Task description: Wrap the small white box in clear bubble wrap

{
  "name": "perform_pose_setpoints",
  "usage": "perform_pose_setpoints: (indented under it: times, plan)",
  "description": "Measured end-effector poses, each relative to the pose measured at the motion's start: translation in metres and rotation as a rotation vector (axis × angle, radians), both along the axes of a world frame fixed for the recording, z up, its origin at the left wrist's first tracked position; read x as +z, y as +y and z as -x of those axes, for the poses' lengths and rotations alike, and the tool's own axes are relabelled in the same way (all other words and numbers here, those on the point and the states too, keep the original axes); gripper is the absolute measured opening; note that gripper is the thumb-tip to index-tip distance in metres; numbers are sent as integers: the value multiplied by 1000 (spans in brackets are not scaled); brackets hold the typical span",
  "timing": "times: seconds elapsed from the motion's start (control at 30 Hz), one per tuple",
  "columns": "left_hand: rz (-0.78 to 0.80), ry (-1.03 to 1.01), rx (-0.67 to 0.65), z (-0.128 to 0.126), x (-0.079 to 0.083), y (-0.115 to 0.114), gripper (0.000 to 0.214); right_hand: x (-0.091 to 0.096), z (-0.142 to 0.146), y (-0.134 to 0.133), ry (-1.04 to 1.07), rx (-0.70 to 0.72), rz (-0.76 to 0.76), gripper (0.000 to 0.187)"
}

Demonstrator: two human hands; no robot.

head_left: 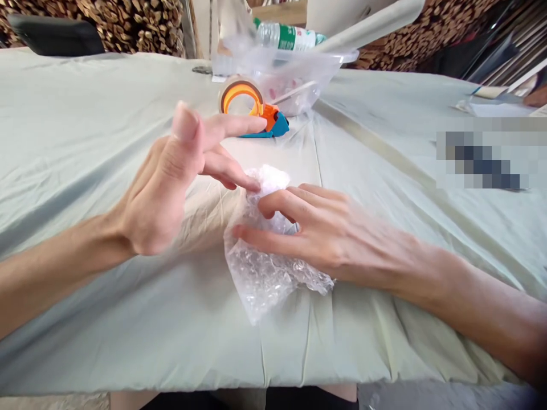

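Observation:
A crumpled sheet of clear bubble wrap (260, 279) lies on the cloth in front of me, bunched up and shiny at its far end. Whether anything is inside it I cannot make out. My right hand (325, 228) rests over the wrap from the right, index finger curled and thumb pressed against the plastic. To the left, my left hand (171, 176) is raised with the thumb up and the fingers stretched out; one lower fingertip meets the far end of the wrap. Just beyond its fingers stands an orange and blue tape dispenser (277, 122) with a tape roll.
Behind the dispenser is a clear plastic bin (333, 65) with a green-labelled bottle (290, 37) and a long white roll (376, 25). A black object (55, 35) lies at the far left. A wrinkled pale green cloth (106, 319) covers the table. Bundled wooden pieces stand behind.

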State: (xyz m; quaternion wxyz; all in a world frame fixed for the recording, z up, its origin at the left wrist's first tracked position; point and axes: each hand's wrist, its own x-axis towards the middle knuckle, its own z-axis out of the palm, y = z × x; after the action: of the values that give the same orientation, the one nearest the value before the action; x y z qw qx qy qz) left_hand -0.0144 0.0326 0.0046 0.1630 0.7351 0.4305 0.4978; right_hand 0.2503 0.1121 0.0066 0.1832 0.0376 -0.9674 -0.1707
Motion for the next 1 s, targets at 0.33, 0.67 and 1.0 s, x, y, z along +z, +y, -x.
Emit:
perform_pose_setpoints:
  times: [0.33,0.67,1.0]
  plan:
    - [-24,1,-6,-4,-5,-3,80,-19,6,18,255,106,156,17]
    - [71,-102,-26,-7,-3,-6,67,-30,2,23,392,151,140,12]
    - [95,-161,-40,-12,-7,-5,67,-31,6,23,453,144,191,13]
